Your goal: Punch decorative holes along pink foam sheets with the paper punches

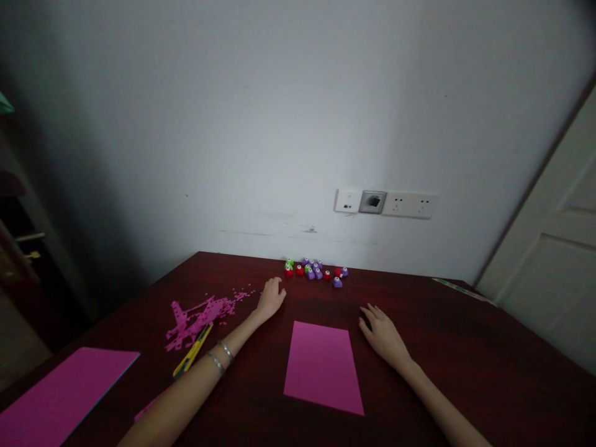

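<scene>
Where the dark red table (261,379) meets the pale wall (279,124), we see scuff marks (310,230) a little above its back edge. The light on the wall is brightest in the middle and sinks into shadow at the left, while a white panelled door (568,217) slants along our right. On the wall sit a white plate (347,200), a grey-framed socket (372,202) and a pair of white sockets (410,206). A printed strip (463,290) lies at the table's right rear edge; its print seems too small and dim for us to read.

We have the pink sheet (322,366) flat on the table between our forearms. Our left hand (271,298) rests palm down near the small eyed pieces (311,274), its fingers loosely bent and thumb apart. Our right hand (384,335) lies just beside the sheet's upper right corner, fingers apart. To our left are pink scraps (200,318), a yellow cutter (192,355) and a larger pink sheet (65,397).
</scene>
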Demonstrator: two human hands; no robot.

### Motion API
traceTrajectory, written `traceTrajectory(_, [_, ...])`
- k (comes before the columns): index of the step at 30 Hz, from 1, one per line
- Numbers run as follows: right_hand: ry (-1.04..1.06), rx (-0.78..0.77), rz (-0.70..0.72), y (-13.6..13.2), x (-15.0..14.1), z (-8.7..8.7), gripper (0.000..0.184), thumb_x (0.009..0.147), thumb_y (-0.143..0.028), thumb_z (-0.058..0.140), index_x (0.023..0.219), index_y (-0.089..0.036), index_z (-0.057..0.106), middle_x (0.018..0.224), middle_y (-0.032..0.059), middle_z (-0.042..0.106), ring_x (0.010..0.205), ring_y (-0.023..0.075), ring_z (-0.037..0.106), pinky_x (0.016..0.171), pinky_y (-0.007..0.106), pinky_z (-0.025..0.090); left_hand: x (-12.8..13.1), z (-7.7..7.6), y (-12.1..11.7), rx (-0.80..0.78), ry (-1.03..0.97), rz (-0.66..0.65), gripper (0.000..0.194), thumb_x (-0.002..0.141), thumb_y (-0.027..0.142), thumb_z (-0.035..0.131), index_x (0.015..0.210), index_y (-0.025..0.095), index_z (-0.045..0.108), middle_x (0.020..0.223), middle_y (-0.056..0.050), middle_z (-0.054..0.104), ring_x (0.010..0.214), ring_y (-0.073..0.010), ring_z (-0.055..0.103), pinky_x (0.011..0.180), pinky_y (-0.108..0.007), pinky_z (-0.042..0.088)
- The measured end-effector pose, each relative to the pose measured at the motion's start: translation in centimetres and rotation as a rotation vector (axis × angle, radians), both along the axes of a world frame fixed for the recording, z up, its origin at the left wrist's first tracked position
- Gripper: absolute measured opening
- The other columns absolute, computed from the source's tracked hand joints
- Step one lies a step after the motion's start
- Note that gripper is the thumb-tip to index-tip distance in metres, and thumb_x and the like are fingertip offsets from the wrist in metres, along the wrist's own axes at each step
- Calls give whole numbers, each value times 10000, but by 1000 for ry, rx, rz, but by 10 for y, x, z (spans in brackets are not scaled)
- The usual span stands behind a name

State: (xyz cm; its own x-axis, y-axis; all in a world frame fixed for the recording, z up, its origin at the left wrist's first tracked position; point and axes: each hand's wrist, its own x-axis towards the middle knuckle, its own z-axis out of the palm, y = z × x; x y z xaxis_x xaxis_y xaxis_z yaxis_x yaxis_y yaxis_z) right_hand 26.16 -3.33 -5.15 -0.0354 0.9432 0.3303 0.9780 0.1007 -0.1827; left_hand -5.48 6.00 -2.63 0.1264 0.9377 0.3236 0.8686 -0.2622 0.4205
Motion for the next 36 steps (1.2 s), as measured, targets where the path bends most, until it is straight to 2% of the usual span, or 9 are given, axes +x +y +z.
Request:
traceTrajectory(6, [-33,31,-2,1,1,-3,459,858,-305,376,1201,-57,552,1301,193,482,1239,293,402,1017,412,330,-4,16,48,-46,-7,135,332,745,330,598,1018,147,553,1030,-89,615,987,-214,550,830,-288,399])
traceTrajectory(11, [-47,35,-1,1,1,-3,462,860,-306,367,1200,-54,552,1295,193,489,1239,289,402,1020,408,329,2,16,68,-103,-1,187,389,697,431,638,988,178,591,1045,-78,635,998,-240,555,798,-291,397])
traceTrajectory(18, [-43,26,-10,1,0,-2,460,860,-308,369,1199,-59,555,1295,193,488,1232,293,409,1020,405,327,9,9,81,-117,-17,198,334,701,429,637,960,218,626,1049,-45,649,1003,-211,564,781,-252,388])
traceTrajectory(24, [-31,28,-17,0,-1,0,453,856,-300,379,1197,-61,559,1295,190,490,1230,292,412,1019,404,325,13,4,89,-116,-27,202,305,703,420,640,935,222,640,1030,-56,651,987,-211,569,771,-251,389])
traceTrajectory(31, [-42,24,-16,0,-2,2,450,858,-292,370,1192,-59,561,1293,193,490,1228,289,413,1007,402,332,16,-1,91,-92,-55,213,288,714,397,637,948,229,639,1027,-66,646,996,-215,558,776,-260,384])
traceTrajectory(36, [-28,20,-23,1,-1,2,447,855,-297,370,1192,-74,561,1295,184,492,1223,284,416,996,411,338,15,0,90,-69,-102,197,237,689,366,665,868,210,654,986,-67,655,964,-217,567,761,-262,390])
